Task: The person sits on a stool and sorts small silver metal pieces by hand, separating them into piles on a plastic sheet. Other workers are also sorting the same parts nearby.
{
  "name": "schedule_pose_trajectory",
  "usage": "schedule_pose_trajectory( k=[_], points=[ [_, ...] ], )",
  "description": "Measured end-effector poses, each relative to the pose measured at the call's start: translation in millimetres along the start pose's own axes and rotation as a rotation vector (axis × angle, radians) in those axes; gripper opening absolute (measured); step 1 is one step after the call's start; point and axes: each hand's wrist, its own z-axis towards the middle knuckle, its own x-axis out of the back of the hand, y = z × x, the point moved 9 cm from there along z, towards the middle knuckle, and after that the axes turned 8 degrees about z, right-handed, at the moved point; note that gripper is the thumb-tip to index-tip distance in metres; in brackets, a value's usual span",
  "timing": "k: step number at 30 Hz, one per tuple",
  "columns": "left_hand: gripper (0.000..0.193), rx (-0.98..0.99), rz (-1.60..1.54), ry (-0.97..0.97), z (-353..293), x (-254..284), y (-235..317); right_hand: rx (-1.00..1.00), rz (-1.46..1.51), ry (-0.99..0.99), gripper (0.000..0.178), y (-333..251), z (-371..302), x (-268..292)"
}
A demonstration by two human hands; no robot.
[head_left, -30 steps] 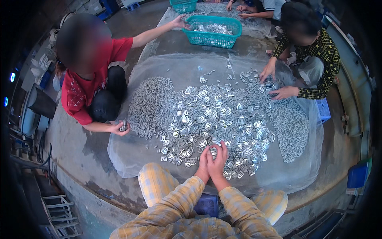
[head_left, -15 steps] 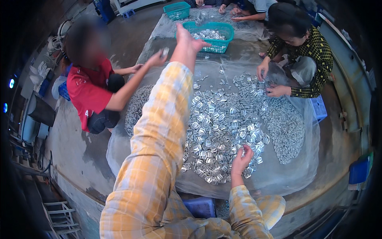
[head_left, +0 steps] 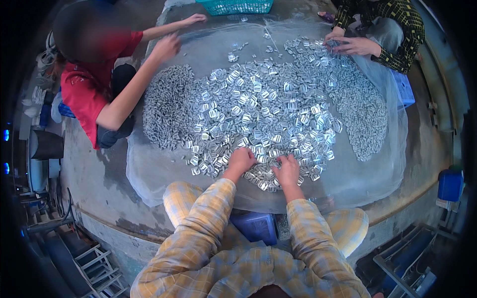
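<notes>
A wide heap of shiny slotted metal pieces (head_left: 268,109), looking like small buckles, is spread over a translucent sheet. At its near edge my left hand (head_left: 241,162) is closed, its fingers curled in among the pieces. Just to its right, my right hand (head_left: 288,173) bends thumb and fingers toward each other over the same edge. Whatever either hand pinches is too small to make out. Small grey metal bits form one pile (head_left: 169,107) left of the heap and another pile (head_left: 365,124) on its right.
A person in a red shirt (head_left: 82,94) sits at the left, arms stretched over the sheet. Another person's hands (head_left: 355,45) work at the far right. A green basket (head_left: 236,7) stands at the far edge. Between my knees is a blue bin (head_left: 256,228). The plastic sheet (head_left: 357,186) covers the floor.
My left arm has come back from its reach toward the green basket, and that hand is now low at the heap. My right hand has shifted slightly left. The view has tilted downward.
</notes>
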Motion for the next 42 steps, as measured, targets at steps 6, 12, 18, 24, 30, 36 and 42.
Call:
schedule_pose_trajectory(
  k=[6, 12, 18, 24, 30, 36, 42],
  points=[
    [0.039, -0.136, 0.262, 0.149, -51.0, -27.9, 8.5, 0.091, -0.075, -0.113, 0.046, -13.1, -14.7, -15.4],
    [0.017, -0.163, 0.092, 0.134, -39.5, -18.5, -9.2, 0.027, 0.249, 0.054, 0.03, 34.9, 9.5, -10.8],
    [0.024, -0.151, -0.194, 0.158, -37.0, -13.4, -15.0, -0.575, 1.669, -0.236, 0.039, 48.5, 7.8, -16.6],
    [0.032, -0.19, 0.001, 0.17, -53.5, -28.1, -7.0, -0.635, 1.65, -0.238, 0.019, 39.0, 2.1, 6.6],
    [0.028, -0.095, 0.02, 0.017, -49.9, -11.0, 8.0, -0.273, 0.209, -0.308, 0.03, 52.9, -2.5, -3.8],
    [0.034, -0.343, 0.122, -0.066, -77.2, -58.1, 39.8, -0.163, 0.057, -0.245, 0.033, 38.5, -14.7, 0.7],
    [0.036, -0.282, 0.091, -0.074, -65.7, -58.8, 21.1, -0.393, 0.71, 0.02, 0.022, 105.1, -8.3, -0.9]
  ],
)
